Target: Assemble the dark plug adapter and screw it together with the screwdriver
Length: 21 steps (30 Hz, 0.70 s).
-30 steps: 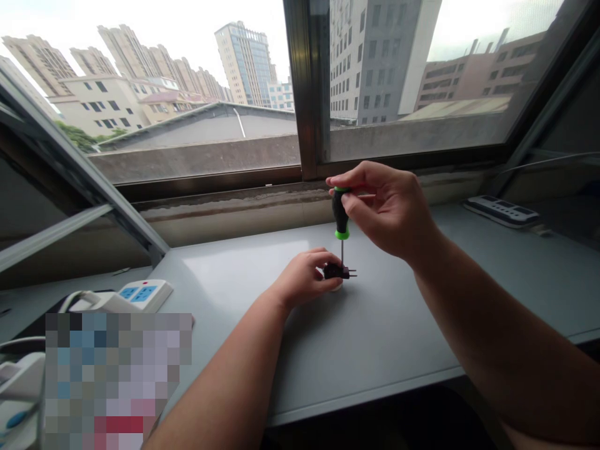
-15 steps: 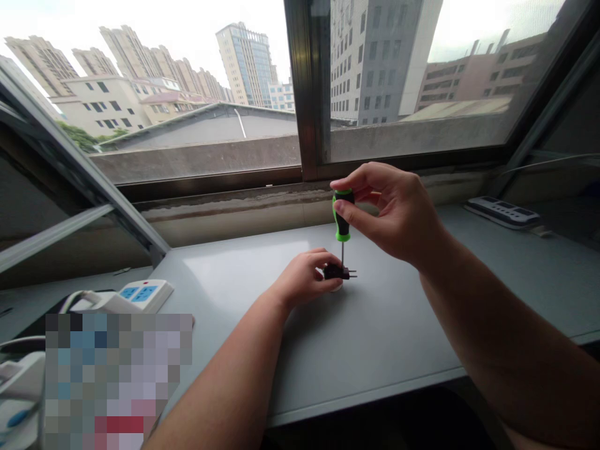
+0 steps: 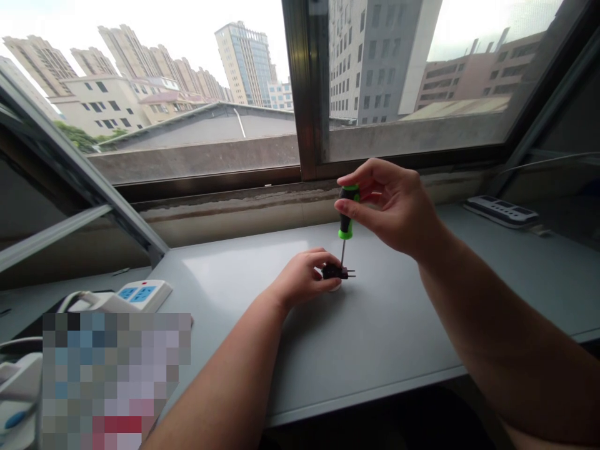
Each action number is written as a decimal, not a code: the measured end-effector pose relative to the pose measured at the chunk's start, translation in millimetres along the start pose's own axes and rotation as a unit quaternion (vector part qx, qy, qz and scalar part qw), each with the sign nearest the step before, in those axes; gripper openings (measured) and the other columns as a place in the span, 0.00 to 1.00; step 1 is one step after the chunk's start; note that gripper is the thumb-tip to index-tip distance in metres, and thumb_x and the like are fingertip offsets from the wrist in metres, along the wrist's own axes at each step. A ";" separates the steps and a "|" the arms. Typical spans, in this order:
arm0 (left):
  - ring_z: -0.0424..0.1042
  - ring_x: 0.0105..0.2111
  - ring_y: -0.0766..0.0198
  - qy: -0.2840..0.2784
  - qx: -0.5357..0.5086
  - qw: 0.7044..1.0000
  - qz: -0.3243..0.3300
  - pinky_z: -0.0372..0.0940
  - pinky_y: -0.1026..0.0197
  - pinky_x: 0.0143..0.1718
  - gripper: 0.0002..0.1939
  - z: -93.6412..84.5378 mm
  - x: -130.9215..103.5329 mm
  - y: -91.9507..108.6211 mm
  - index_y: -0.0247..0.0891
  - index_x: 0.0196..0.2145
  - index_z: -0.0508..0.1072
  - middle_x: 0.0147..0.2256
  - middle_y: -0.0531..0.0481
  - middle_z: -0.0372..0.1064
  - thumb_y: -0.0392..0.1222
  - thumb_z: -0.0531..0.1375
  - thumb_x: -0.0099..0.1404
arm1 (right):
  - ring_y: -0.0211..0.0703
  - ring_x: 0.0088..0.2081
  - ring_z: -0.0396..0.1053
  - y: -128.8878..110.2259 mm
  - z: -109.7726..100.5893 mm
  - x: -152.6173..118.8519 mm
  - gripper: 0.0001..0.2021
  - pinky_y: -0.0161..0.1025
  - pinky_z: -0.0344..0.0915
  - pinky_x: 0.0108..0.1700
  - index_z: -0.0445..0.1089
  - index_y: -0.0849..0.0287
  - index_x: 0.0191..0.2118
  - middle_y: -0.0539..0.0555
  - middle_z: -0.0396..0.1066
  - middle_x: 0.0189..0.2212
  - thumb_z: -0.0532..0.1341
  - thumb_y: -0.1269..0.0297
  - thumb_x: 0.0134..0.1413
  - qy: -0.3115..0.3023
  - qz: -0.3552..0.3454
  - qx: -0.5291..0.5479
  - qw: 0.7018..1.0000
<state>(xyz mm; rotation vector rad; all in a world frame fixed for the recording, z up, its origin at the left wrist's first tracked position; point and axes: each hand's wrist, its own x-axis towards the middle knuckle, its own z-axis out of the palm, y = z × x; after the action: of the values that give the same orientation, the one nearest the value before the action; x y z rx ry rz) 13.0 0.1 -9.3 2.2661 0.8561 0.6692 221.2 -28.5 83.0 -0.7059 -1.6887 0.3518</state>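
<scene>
desk (image 3: 375,337), plug (image 3: 332,272) + screwdriver (image 3: 345,215), well off frt edge (image 3: 370,398)

A wide window (image 3: 307,81) is filling the far side, 2 panes (image 3: 201,153) meeting at a dark upright (image 3: 308,119). Beyond it, tower blocks (image 3: 244,65) and a low grey roof (image 3: 201,131) are standing under a pale sky (image 3: 164,19). Daylight is falling across a grey desk (image 3: 375,331), leaving a bright patch (image 3: 248,253) near its far left corner. A metal strut (image 3: 122,206) is slanting at the left, and a worn ledge (image 3: 244,199) is running beneath the window
</scene>
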 end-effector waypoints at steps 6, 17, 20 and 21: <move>0.75 0.38 0.62 -0.002 -0.001 1.000 0.000 0.71 0.62 0.37 0.12 0.3 0.7 -0.4 0.41 0.43 0.81 0.40 0.48 0.75 0.38 0.68 0.60 | 0.44 0.43 0.78 -6.9 4.5 0.3 0.07 0.43 0.79 0.46 0.77 0.55 0.41 0.52 0.78 0.39 0.69 0.64 0.56 0.005 -0.002 0.003 1.000; 0.74 0.37 0.62 -0.005 0.010 1.000 0.002 0.70 0.62 0.36 0.12 -1.1 0.4 -0.1 0.41 0.42 0.80 0.40 0.48 0.75 0.38 0.67 0.60 | 0.42 0.42 0.77 6.6 -0.3 -4.5 0.15 0.40 0.78 0.44 0.74 0.53 0.49 0.51 0.76 0.40 0.70 0.60 0.57 -0.040 -0.015 0.030 0.999; 0.73 0.37 0.63 -0.006 0.011 1.000 0.009 0.70 0.62 0.36 0.11 -0.3 0.7 0.0 0.41 0.43 0.80 0.41 0.49 0.74 0.38 0.66 0.60 | 0.44 0.43 0.77 32.1 -12.1 -7.1 0.20 0.41 0.79 0.45 0.70 0.48 0.55 0.52 0.76 0.44 0.69 0.57 0.58 -0.019 0.005 0.057 0.998; 0.73 0.37 0.63 -0.009 0.011 1.000 0.011 0.69 0.62 0.36 0.11 -0.1 0.6 0.2 0.42 0.43 0.79 0.41 0.49 0.74 0.37 0.66 0.60 | 0.43 0.43 0.77 45.3 -17.4 -7.0 0.20 0.41 0.79 0.44 0.69 0.47 0.57 0.52 0.75 0.45 0.68 0.57 0.60 0.028 0.023 0.053 0.998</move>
<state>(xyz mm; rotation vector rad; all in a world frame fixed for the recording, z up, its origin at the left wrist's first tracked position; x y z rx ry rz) 13.4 0.4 -9.0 2.3004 0.8352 0.6523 250.5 -0.5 55.4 -0.6698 -1.5916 0.4468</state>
